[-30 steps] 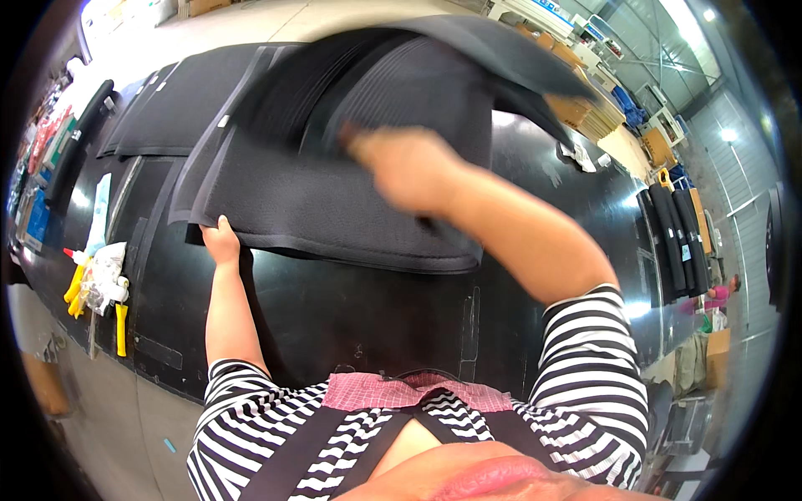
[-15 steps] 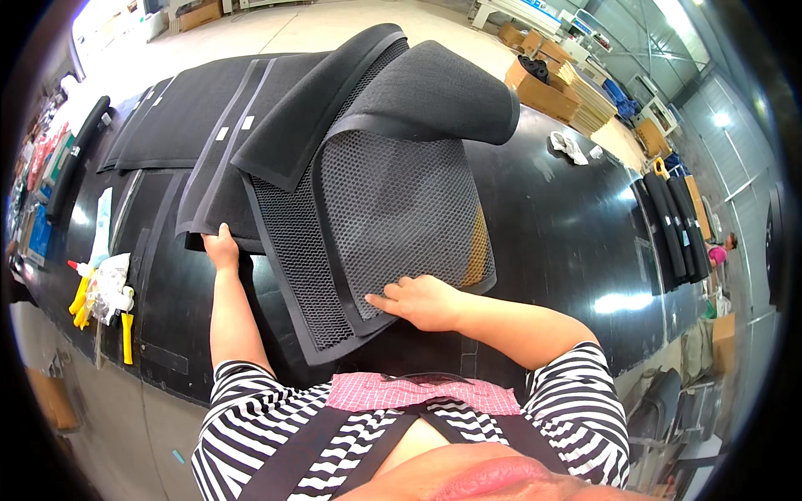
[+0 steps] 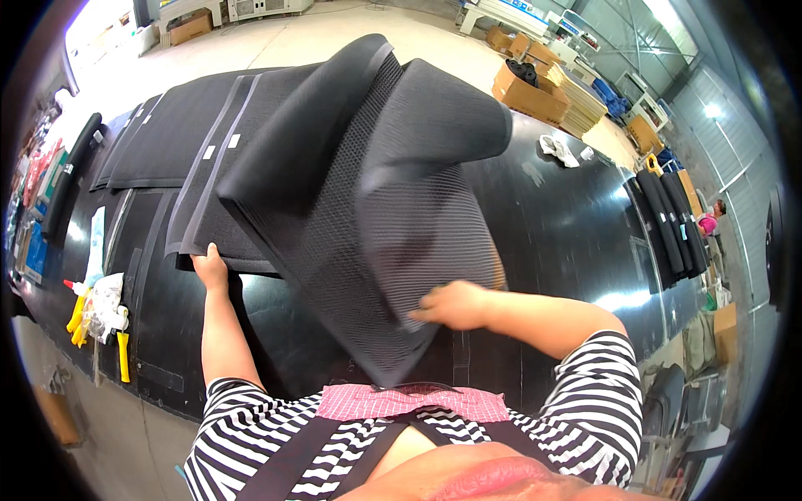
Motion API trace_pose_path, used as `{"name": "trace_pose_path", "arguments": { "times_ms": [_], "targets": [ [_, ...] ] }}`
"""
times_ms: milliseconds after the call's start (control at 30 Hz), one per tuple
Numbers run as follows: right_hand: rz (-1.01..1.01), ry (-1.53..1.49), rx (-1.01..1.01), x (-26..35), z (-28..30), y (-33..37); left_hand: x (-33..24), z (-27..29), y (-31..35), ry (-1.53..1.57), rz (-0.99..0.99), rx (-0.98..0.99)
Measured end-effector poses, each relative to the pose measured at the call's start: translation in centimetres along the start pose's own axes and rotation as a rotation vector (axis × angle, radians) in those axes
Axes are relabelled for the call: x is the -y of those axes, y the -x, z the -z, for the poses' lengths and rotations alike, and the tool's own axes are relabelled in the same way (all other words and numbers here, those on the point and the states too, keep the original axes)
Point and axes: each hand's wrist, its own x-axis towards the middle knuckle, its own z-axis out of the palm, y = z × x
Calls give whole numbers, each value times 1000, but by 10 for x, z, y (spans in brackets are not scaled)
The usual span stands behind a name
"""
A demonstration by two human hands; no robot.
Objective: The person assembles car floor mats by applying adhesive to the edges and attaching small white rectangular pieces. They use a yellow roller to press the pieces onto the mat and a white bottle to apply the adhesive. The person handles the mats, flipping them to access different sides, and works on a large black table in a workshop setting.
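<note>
Black mats with honeycomb-mesh undersides and bound edges lie folded over one another on the black table (image 3: 560,242). My right hand (image 3: 455,306) is closed on the near edge of the top mesh mat (image 3: 434,225), whose far part curls over. Partly under it, another folded mesh mat (image 3: 292,142) hangs with a corner toward me; both are blurred by motion. At the left, my left hand (image 3: 210,269) grips the near edge of a flat black mat (image 3: 221,225), thumb on top and fingers hidden beneath. Small white labels show on the flat mats.
Yellow-handled tools (image 3: 124,355), a red-tipped bottle and a clear plastic bag (image 3: 107,301) lie at the table's left. Rolled black mats (image 3: 668,221) stand at the right edge. A white crumpled cloth (image 3: 558,151) lies far right, with cardboard boxes (image 3: 530,96) beyond.
My right hand has moved right and slightly nearer, shifting the top mat's near edge. The mesh mat under it has swung, its corner now further right. My left hand keeps its hold.
</note>
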Motion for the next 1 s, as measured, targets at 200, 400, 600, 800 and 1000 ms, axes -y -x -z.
{"name": "trace_pose_path", "arguments": {
  "times_ms": [200, 400, 600, 800, 1000],
  "targets": [
    [-1132, -332, -838, -109, -83, 145, -36, -27, 33, -365, -106, 70],
    [-1098, -1693, -2089, -67, -171, 134, -42, -28, 33, -430, -18, 48],
    [-1128, -1793, -1132, -36, -119, 100, -35, -31, 24, -346, -92, 73],
    [-724, -1349, -1143, -130, -52, 118, -36, -39, 2, -149, -294, 112],
    [-1079, -1665, -1718, -147, -64, 124, -55, -54, -48, -231, -377, 86]
  ]
}}
